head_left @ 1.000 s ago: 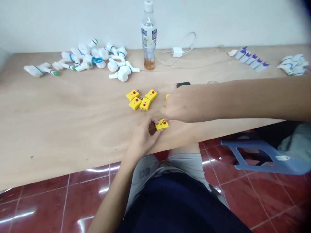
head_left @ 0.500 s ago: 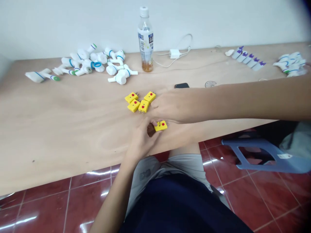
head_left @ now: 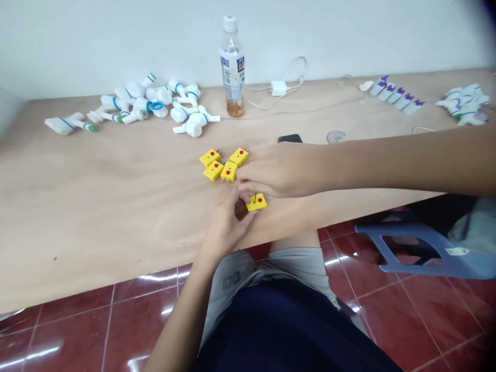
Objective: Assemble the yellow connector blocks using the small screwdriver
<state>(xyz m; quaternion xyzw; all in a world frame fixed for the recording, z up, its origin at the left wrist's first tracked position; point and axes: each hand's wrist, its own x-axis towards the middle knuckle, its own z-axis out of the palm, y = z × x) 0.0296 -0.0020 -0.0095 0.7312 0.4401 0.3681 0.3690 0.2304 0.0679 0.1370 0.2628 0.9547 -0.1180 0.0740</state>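
Observation:
My left hand [head_left: 228, 219] pinches a small yellow plug [head_left: 256, 202] between thumb and fingers near the table's front edge. The plug has a red dot on top and thin metal pins at its right end. A thin dark piece, perhaps a screw, stands up from its top. Just above it hovers my right hand [head_left: 271, 173], fingers curled together close to the left fingertips; what they hold, if anything, is hidden. Several similar yellow plugs [head_left: 213, 170] lie grouped on the table, left of my right hand.
At the back stand a drink bottle [head_left: 233, 72] and a white charger [head_left: 278, 88] with its cable. White plastic fittings [head_left: 147, 103] are heaped back left. Purple-and-white pieces [head_left: 395, 95] and white parts [head_left: 465, 103] lie back right. A black object [head_left: 290, 138] sits behind my right wrist. A blue stool [head_left: 426, 248] is at right.
My right hand has come down and toward me, from beside the grouped plugs to just above the held plug. The left hand keeps its grip in the same place.

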